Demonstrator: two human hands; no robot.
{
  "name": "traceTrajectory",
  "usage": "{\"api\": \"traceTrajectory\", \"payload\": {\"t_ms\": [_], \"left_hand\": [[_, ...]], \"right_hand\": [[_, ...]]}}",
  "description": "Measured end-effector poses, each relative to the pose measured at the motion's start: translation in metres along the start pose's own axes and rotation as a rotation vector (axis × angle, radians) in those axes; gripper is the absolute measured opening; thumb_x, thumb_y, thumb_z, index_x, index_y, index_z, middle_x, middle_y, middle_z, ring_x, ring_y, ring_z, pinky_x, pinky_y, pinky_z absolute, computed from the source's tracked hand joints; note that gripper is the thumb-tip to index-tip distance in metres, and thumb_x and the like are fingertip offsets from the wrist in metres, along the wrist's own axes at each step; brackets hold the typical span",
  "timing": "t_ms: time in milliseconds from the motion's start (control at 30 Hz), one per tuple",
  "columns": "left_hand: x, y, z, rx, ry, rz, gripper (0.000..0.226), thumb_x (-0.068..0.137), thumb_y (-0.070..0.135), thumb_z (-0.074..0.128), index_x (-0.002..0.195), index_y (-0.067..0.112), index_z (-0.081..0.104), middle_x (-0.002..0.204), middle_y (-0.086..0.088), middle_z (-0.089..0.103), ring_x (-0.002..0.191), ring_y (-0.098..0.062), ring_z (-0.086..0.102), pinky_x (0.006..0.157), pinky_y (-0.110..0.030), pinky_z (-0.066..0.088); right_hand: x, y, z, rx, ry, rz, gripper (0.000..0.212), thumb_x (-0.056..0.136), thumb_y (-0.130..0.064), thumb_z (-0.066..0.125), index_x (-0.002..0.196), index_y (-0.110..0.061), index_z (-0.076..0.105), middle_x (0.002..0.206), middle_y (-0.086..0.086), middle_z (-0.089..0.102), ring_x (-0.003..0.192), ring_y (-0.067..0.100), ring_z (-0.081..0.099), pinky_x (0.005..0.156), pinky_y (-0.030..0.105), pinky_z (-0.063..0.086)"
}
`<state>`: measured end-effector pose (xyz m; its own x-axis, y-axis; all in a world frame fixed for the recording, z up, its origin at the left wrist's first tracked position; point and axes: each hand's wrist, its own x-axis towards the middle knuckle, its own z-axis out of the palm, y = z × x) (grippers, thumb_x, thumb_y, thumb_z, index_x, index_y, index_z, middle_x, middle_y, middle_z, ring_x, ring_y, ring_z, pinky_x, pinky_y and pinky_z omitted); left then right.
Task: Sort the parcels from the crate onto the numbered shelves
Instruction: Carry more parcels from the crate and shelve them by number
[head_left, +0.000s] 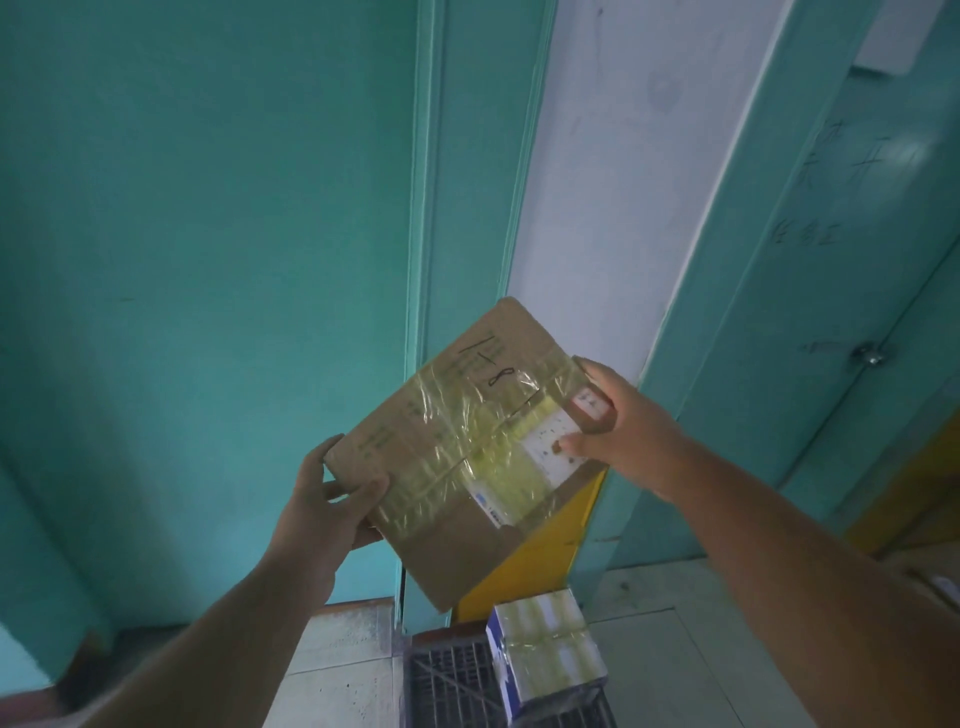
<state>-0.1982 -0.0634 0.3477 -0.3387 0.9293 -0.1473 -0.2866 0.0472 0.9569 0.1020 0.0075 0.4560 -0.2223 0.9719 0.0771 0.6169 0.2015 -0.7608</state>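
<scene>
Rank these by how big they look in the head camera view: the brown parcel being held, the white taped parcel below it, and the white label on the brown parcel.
1. Brown parcel, though held near the camera, which may enlarge it.
2. White taped parcel, partly cut off below.
3. White label, clearly smallest.

A teal wall (208, 234) fills the left and centre of the frame. Right of centre a white pillar (623, 182) runs upward. At the right edge stands a teal door (857, 260) with faint handwriting and a metal knob (872, 356). A yellow panel (540, 561) shows at lower centre above the pale tiled floor (675, 649).
</scene>
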Motion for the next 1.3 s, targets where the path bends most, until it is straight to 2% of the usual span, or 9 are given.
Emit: {"api": "traceTrajectory", "payload": {"t_ms": [100,167,300,467,667,800,1000,1100,1300], "left_hand": [[0.001,-0.001,0.002,0.034,0.01,0.027,0.043,0.082,0.004,0.078,0.114,0.023,0.056,0.118,-0.014,0.062,0.092,-0.033,0.072,0.077,-0.047,0.062],[0.002,-0.003,0.006,0.121,0.018,0.046,0.041,0.079,0.006,0.081,0.107,0.02,0.055,0.115,-0.007,0.06,0.091,-0.028,0.071,0.078,-0.045,0.061],[-0.001,-0.007,0.016,0.31,-0.042,0.037,0.06,0.071,0.01,0.088,0.116,0.026,0.051,0.11,0.004,0.062,0.092,-0.022,0.069,0.077,-0.045,0.062],[-0.007,-0.001,0.03,0.381,-0.151,0.016,0.057,0.078,0.012,0.083,0.124,0.029,0.053,0.102,0.005,0.069,0.087,-0.012,0.066,0.053,-0.019,0.052],[-0.007,0.004,0.05,0.429,-0.187,0.048,0.061,0.081,0.028,0.081,0.134,0.029,0.05,0.107,0.007,0.067,0.094,-0.016,0.064,0.062,-0.029,0.049],[-0.014,-0.001,0.073,0.405,-0.202,0.05,0.068,0.077,0.026,0.084,0.136,0.03,0.05,0.106,0.006,0.067,0.094,-0.019,0.066,0.065,-0.033,0.053],[-0.037,-0.027,0.139,0.385,-0.32,-0.001,0.067,0.079,0.017,0.083,0.137,0.03,0.05,0.108,0.005,0.065,0.09,-0.016,0.068,0.057,-0.022,0.053],[-0.051,-0.057,0.189,0.407,-0.404,-0.046,0.07,0.078,0.018,0.084,0.139,0.03,0.05,0.111,0.005,0.066,0.092,-0.017,0.068,0.061,-0.027,0.055],[-0.096,-0.124,0.325,0.476,-0.569,-0.091,0.068,0.078,0.022,0.084,0.135,0.036,0.049,0.111,0.011,0.063,0.093,-0.016,0.067,0.062,-0.029,0.056]], "right_hand": [[0.001,0.004,0.006,-0.045,0.256,-0.001,0.06,0.073,-0.03,0.088,0.122,-0.031,0.054,0.106,-0.008,0.067,0.088,0.009,0.067,0.073,0.032,0.058],[0.004,0.006,0.01,0.004,0.317,-0.006,0.057,0.073,-0.032,0.088,0.119,-0.032,0.054,0.105,-0.008,0.066,0.088,0.008,0.066,0.068,0.027,0.053],[0.007,0.002,0.014,0.046,0.276,-0.005,0.062,0.076,-0.028,0.086,0.125,-0.034,0.048,0.104,-0.013,0.066,0.09,0.009,0.067,0.069,0.027,0.054],[0.009,-0.005,0.007,0.016,0.352,-0.048,0.075,0.077,-0.025,0.086,0.136,-0.031,0.04,0.101,-0.024,0.055,0.085,0.005,0.066,0.068,0.027,0.054],[0.005,-0.002,-0.014,0.044,0.332,-0.079,0.102,0.072,-0.019,0.09,0.149,-0.035,0.026,0.108,-0.027,0.056,0.093,0.009,0.069,0.082,0.035,0.057],[-0.011,0.013,-0.036,0.052,0.342,-0.052,0.109,0.071,-0.018,0.091,0.151,-0.038,0.02,0.108,-0.027,0.056,0.092,0.005,0.068,0.077,0.029,0.056],[-0.059,0.073,-0.083,0.054,0.435,0.06,0.11,0.07,-0.022,0.091,0.151,-0.038,0.019,0.099,-0.026,0.057,0.089,0.007,0.068,0.086,0.042,0.059],[-0.096,0.123,-0.115,0.063,0.496,0.174,0.11,0.069,-0.025,0.092,0.15,-0.041,0.018,0.1,-0.02,0.061,0.09,0.01,0.069,0.086,0.044,0.059],[-0.172,0.228,-0.206,0.081,0.615,0.345,0.111,0.072,-0.024,0.091,0.154,-0.033,0.016,0.104,-0.016,0.06,0.083,-0.004,0.061,0.068,0.021,0.051]]}}
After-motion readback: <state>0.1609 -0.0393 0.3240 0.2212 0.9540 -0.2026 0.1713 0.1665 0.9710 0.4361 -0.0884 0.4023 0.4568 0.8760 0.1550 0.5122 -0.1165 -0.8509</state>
